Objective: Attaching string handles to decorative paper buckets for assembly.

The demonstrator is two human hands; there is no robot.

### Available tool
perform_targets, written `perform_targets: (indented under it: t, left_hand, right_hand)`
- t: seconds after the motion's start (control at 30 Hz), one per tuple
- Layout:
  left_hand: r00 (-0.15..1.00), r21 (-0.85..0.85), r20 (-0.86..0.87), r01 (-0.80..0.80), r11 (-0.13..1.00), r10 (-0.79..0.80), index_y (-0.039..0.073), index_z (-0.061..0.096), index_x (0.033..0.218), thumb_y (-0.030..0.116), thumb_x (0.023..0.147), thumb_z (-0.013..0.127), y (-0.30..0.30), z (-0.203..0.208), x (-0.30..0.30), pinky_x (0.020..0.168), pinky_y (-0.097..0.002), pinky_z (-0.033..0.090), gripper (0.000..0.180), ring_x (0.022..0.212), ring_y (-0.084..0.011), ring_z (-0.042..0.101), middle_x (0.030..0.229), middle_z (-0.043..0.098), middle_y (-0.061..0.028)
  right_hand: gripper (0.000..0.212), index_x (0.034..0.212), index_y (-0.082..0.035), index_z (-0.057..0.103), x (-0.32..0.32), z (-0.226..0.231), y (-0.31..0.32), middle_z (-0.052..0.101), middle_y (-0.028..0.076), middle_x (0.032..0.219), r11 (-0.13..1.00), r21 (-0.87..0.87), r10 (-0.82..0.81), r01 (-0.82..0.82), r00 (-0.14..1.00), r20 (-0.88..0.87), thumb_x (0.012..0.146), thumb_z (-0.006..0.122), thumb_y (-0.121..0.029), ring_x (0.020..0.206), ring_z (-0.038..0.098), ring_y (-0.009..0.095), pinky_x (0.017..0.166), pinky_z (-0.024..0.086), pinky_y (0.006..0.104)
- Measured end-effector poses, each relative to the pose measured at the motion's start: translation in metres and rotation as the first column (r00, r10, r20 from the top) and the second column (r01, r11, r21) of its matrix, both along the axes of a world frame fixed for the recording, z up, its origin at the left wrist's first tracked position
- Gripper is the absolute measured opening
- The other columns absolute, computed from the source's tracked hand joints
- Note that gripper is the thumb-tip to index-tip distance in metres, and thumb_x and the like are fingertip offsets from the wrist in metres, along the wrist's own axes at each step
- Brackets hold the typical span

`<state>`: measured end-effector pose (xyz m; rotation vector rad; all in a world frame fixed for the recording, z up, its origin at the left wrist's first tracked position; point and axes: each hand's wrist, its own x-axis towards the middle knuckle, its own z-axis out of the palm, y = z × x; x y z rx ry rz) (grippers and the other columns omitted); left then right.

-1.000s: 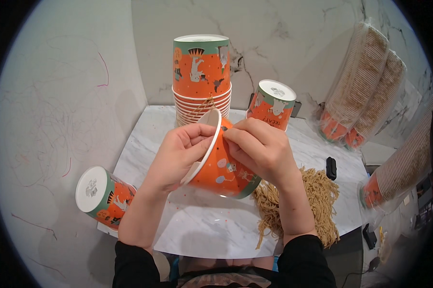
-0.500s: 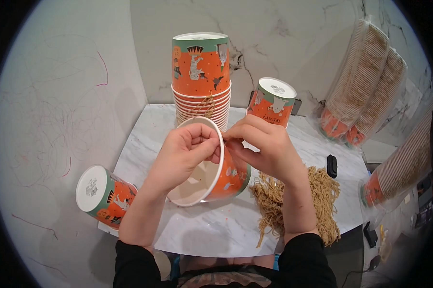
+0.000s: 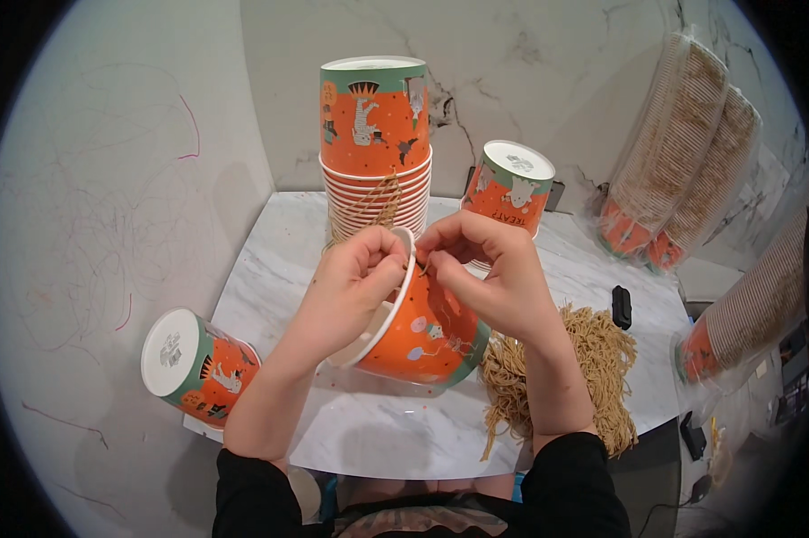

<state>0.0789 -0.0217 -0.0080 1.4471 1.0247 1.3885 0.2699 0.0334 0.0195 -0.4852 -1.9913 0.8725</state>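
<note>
An orange paper bucket (image 3: 436, 336) with a green base band and a white rim tilts over the table, its open mouth toward my left side. My left hand (image 3: 361, 282) is closed at the inner side of the rim, its fingertips pinched together; what they pinch is hidden. On the outer side, just below the rim, my right hand (image 3: 485, 269) pinches a thin tan cord against the bucket wall. Under my right forearm lies a heap of tan cords (image 3: 597, 372).
A tall stack of matching buckets (image 3: 373, 125) stands upside down behind, cords hanging on its side. Single upturned buckets stand at left (image 3: 203, 368) and back right (image 3: 512, 188). Plastic-wrapped bucket stacks (image 3: 669, 152) lean at right. A small black object (image 3: 621, 308) lies beside the cords.
The bucket has turned so that more of its orange outer wall shows and less of its inside. Both hands stay at the rim, with fingers shifted slightly.
</note>
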Motion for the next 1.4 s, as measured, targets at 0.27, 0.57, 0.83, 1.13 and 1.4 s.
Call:
perform_targets:
  t: [0.27, 0.57, 0.83, 1.13, 1.4]
  left_hand:
    - [0.962, -0.094, 0.235, 0.168, 0.981, -0.142, 0.009, 0.057, 0.104, 0.017, 0.105, 0.053, -0.006, 0.009, -0.002, 0.069, -0.0186, 0.045, 0.009, 0.081, -0.0003, 0.055, 0.09, 0.058, 0.0057]
    - [0.996, -0.007, 0.057, 0.065, 0.998, -0.064, 0.004, 0.052, 0.11, 0.016, 0.108, 0.05, -0.012, 0.004, 0.01, 0.079, -0.025, 0.054, 0.012, 0.087, -0.0054, 0.061, 0.098, 0.063, -0.0015]
    - [0.917, 0.1, -0.337, -0.19, 0.977, 0.213, -0.001, 0.059, 0.112, 0.009, 0.099, 0.062, -0.016, 0.022, 0.004, 0.082, -0.0292, 0.054, 0.017, 0.091, -0.012, 0.065, 0.104, 0.068, -0.0088]
    - [0.896, 0.058, -0.44, -0.038, 0.998, 0.06, -0.005, 0.071, 0.096, 0.016, 0.09, 0.069, -0.004, 0.013, -0.021, 0.081, -0.0335, 0.054, 0.021, 0.085, -0.0207, 0.069, 0.091, 0.072, -0.0137]
    - [0.962, -0.154, -0.273, -0.04, 0.987, -0.004, -0.001, 0.071, 0.094, 0.023, 0.096, 0.063, 0.012, 0.001, -0.02, 0.076, -0.0275, 0.05, 0.026, 0.082, -0.0113, 0.063, 0.086, 0.07, -0.0021]
  right_hand:
    - [0.033, 0.102, 0.001, 0.066, -0.004, 0.004, -0.017, 0.063, 0.009, 0.09, 0.961, 0.226, -0.179, 0.158, 0.981, 0.075, 0.08, 0.082, -0.018, 0.074, 0.064, 0.021, 0.067, 0.053, 0.0319]
    - [0.016, 0.096, 0.003, 0.07, -0.011, -0.006, -0.021, 0.065, 0.008, 0.089, 0.93, 0.279, -0.277, 0.237, 0.954, 0.111, 0.082, 0.075, -0.002, 0.076, 0.068, 0.018, 0.07, 0.055, 0.0296]
    - [0.013, 0.09, -0.001, 0.075, -0.003, -0.011, -0.005, 0.069, 0.013, 0.082, 0.949, 0.214, -0.257, 0.231, 0.961, 0.1, 0.078, 0.072, -0.004, 0.071, 0.07, 0.027, 0.065, 0.055, 0.0342]
    - [0.015, 0.092, 0.001, 0.077, 0.001, -0.004, 0.004, 0.073, 0.009, 0.08, 0.999, 0.03, 0.013, -0.02, 0.972, 0.234, 0.078, 0.072, 0.003, 0.073, 0.068, 0.014, 0.069, 0.054, 0.0269]
    - [0.012, 0.09, 0.004, 0.076, -0.001, -0.009, 0.017, 0.074, 0.008, 0.08, 0.998, -0.066, 0.019, 0.002, 0.949, 0.313, 0.078, 0.073, 0.003, 0.074, 0.069, 0.011, 0.07, 0.056, 0.0259]
